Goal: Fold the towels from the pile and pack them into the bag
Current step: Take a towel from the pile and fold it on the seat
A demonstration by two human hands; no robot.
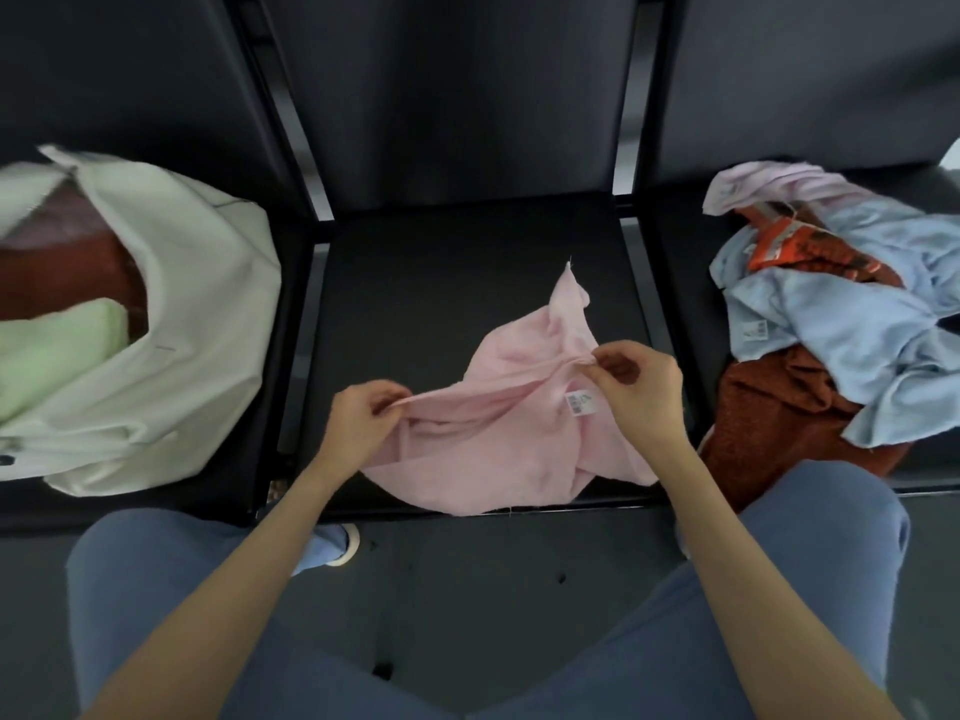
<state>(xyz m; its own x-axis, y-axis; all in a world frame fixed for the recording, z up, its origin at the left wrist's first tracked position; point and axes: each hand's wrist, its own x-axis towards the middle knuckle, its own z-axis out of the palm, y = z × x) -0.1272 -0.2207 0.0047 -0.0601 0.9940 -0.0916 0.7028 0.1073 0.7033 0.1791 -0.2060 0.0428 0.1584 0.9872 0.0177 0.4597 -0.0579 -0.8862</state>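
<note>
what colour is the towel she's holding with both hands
Pale pink towel, with a small white barcode tag; the head view shows it clearly.

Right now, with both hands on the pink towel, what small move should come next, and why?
Probably draw the hands apart to pull the edge taut and spread the pink towel flat on the black seat. The left hand and right hand each pinch that edge, yet the cloth still lies bunched and creased, unfit for folding.

left hand (363, 415) pinches pink towel (498, 449) | right hand (641, 389) pinches same | seat (415, 304)
</note>
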